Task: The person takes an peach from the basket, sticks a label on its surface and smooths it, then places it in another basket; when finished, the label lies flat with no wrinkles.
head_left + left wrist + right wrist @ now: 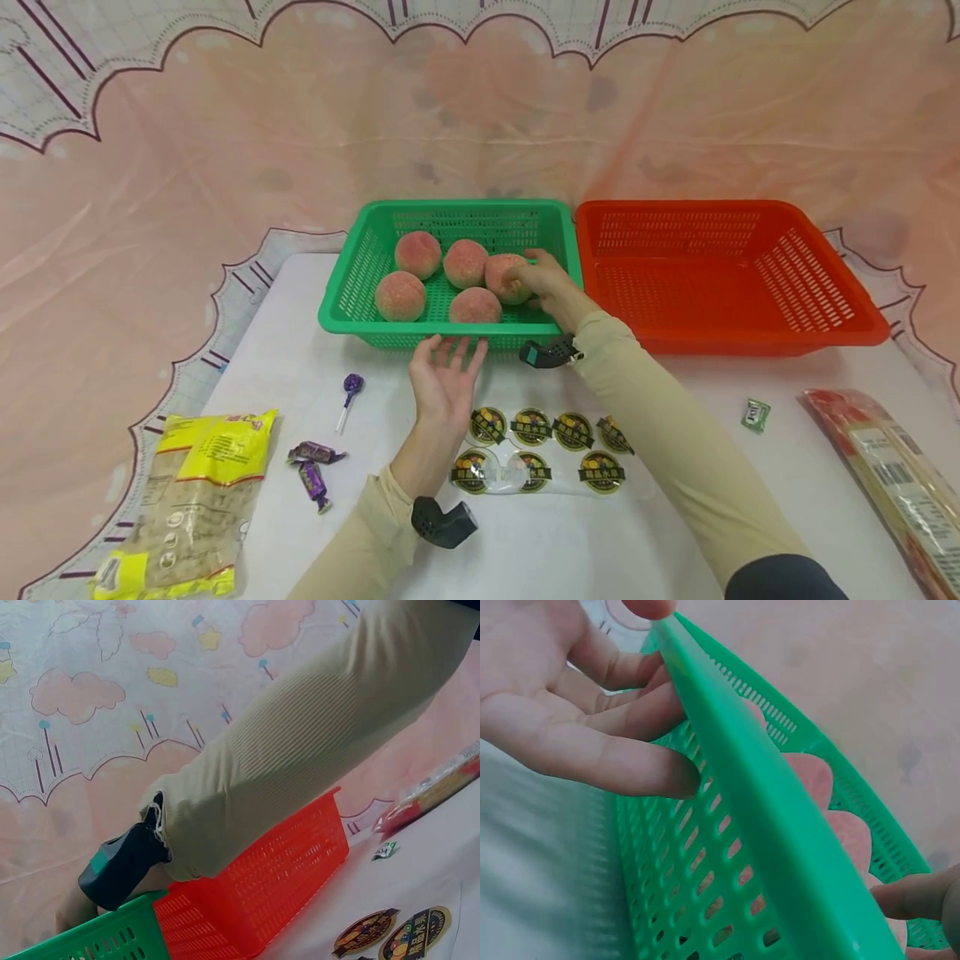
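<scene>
Inside the green basket [450, 328] lie several fuzzy pink peaches [401, 297]. My right hand [553, 285] reaches over the front rim and grips the rightmost peach [498, 275], its thumb on the near side; its far fingers are partly hidden. Palm up, my left hand [444, 390] touches the basket's front wall with its extended fingers. The right wrist view shows these left fingers [641, 766] against the perforated wall [727, 855], just under the rim.
To the right stands a red basket [731, 343]. A sheet of round labels [531, 473] lies between my forearms. Around it are a lollipop [352, 385], purple-wrapped candies [313, 482], a yellow bag [202, 500], a green candy [756, 415] and a long packet [892, 475].
</scene>
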The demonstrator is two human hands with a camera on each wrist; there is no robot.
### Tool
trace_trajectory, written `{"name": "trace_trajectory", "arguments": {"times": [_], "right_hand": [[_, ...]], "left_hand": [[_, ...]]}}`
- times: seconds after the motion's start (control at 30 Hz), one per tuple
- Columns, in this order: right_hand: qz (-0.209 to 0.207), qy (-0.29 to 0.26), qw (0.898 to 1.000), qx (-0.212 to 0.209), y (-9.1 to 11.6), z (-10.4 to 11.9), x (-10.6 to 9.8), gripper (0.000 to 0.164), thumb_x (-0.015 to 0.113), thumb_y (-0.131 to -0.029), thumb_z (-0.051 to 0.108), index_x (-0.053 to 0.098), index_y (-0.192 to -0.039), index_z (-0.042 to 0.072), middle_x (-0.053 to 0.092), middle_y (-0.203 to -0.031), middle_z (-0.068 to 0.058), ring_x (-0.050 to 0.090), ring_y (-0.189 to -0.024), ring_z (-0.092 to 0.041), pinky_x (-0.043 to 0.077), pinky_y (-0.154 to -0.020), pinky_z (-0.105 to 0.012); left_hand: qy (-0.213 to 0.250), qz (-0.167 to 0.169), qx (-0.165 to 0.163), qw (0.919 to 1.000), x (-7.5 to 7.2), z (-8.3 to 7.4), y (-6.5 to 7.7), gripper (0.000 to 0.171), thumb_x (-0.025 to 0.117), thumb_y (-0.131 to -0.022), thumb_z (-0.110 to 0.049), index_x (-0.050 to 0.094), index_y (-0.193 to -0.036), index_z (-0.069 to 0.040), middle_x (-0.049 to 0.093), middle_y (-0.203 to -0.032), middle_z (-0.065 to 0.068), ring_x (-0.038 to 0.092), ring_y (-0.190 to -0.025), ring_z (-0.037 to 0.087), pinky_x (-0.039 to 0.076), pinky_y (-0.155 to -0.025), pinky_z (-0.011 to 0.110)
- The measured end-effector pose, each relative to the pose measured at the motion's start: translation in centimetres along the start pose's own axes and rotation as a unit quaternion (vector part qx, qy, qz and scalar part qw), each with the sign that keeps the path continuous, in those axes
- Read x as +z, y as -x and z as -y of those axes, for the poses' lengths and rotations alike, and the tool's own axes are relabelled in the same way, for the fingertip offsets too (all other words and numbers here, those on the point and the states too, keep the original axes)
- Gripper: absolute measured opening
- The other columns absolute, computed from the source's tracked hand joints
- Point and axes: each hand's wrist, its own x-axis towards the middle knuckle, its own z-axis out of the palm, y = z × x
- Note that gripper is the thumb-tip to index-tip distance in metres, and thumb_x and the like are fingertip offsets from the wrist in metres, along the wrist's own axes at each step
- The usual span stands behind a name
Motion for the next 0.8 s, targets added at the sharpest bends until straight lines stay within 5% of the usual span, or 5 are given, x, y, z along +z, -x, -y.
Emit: {"name": "trace_trajectory", "arguments": {"times": [0.47, 0.8], "right_hand": [[0.002, -0.006, 1.000, 0.025, -0.4, 0.2, 0.2, 0.064, 0.055, -0.085, 0.012, 0.020, -0.138, 0.014, 0.021, -0.142, -0.010, 0.032, -0.125, -0.028, 0.038, -0.095, -0.050], [0.018, -0.085, 0.996, -0.027, 0.9, -0.1, -0.3, 0.061, 0.055, -0.086, 0.012, 0.023, -0.137, 0.014, 0.026, -0.139, -0.009, 0.036, -0.121, -0.024, 0.040, -0.093, -0.050]], "left_hand": [[-0.002, 0.006, -0.002, 1.0000, -0.2, 0.0, -0.2, 0.026, 0.037, -0.087, -0.016, 0.035, -0.112, -0.011, 0.039, -0.107, 0.007, 0.043, -0.106, 0.023, 0.043, -0.093, 0.042], [-0.010, 0.006, 0.007, 0.9999, 0.0, -0.1, -0.1, 0.010, 0.043, -0.086, -0.014, 0.039, -0.094, -0.011, 0.041, -0.100, 0.005, 0.045, -0.101, 0.021, 0.043, -0.094, 0.041]]}}
